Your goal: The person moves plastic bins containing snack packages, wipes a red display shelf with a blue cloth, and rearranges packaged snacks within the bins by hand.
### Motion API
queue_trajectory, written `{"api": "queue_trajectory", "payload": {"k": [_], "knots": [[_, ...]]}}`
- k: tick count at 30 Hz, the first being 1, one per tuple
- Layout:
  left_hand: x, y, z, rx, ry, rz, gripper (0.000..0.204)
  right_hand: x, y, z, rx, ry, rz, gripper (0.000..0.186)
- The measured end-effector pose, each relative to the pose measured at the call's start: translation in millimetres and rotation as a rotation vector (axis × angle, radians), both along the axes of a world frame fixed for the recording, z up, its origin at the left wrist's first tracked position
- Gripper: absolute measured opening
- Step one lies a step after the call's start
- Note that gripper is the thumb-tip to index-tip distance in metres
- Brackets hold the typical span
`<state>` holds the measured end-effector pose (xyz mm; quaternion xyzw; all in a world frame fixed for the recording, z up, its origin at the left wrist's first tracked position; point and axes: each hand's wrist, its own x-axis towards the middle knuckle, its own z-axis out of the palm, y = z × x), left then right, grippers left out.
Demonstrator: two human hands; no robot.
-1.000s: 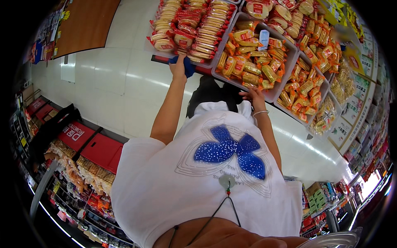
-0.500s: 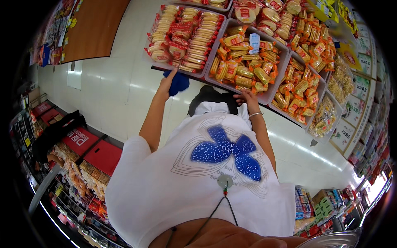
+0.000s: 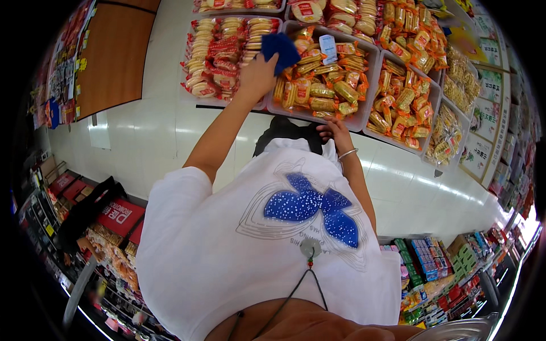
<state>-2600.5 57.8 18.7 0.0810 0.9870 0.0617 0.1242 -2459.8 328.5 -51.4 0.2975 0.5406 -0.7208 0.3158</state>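
Observation:
My left hand [image 3: 259, 77] grips a blue cloth [image 3: 278, 52], raised over the divide between a tray of red-wrapped round crackers [image 3: 203, 54] and a tray of gold-and-orange packaged snacks [image 3: 318, 91]. My right hand [image 3: 335, 133] is at that snack tray’s front edge, fingers apart and slightly bent, with nothing visible in them. To the right stand another tray of orange packets [image 3: 401, 108] and a container of pale bagged snacks [image 3: 443, 139].
More snack trays [image 3: 347, 14] line the back. A wooden surface [image 3: 116, 48] stands at upper left. Red bins [image 3: 116, 219] and goods shelves line the lower left, where a person in black [image 3: 91, 210] appears. Stocked shelves [image 3: 432, 270] are at lower right.
My left hand has risen from below the cracker tray’s front edge up and rightward over the trays, carrying the cloth. My right hand stays by the tray edge.

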Motion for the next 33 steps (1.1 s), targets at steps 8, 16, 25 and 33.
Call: {"api": "queue_trajectory", "payload": {"k": [8, 16, 25, 33], "knots": [[34.3, -21.3, 40.7, -0.017, -0.308, -0.009, 0.051, -2.7, -10.6, 21.2, -0.029, 0.029, 0.022, 0.027], [57.9, 1.9, 81.7, 0.811, -0.676, -0.416, 0.051, -9.3, -82.0, 103.2, -0.289, 0.296, -0.229, 0.056], [60.9, -11.0, -33.1, 0.377, 0.12, -0.733, 0.036, 17.3, -127.4, 72.7, 0.958, 0.732, 0.148, 0.042], [62.5, -8.2, -39.9, 0.226, 0.184, -0.793, 0.042, 39.7, -24.3, -0.6, 1.478, 1.015, 0.279, 0.051]]}}
